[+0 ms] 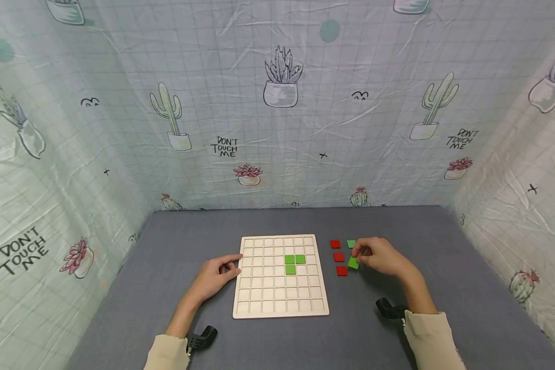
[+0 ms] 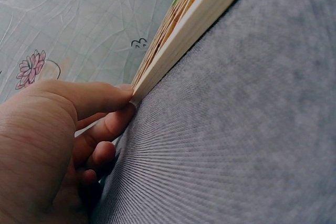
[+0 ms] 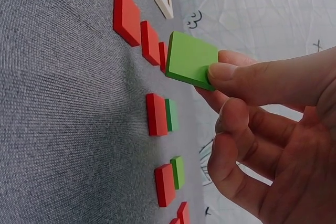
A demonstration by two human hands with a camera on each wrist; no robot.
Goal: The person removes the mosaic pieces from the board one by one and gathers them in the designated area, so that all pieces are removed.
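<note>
My right hand (image 1: 379, 256) pinches a green square tile (image 3: 191, 59) between thumb and fingers, lifted off the table to the right of the board. In the head view, three red tiles (image 1: 338, 257) stand in a column between the board and this hand. Another green tile (image 1: 351, 243) lies just beyond the fingers. My left hand (image 1: 215, 275) touches the left edge of the pale wooden grid board (image 1: 261, 280) with thumb and forefinger, the fingertips apart along it. Three green tiles (image 1: 290, 269) sit in the board's cells in an L shape.
More red tiles (image 3: 164, 184) and green tiles (image 3: 178, 172) lie on the table in the right wrist view, some behind the hand in the head view. The grey table (image 1: 194, 226) meets a cactus-print cloth (image 1: 305, 174) at the back and sides.
</note>
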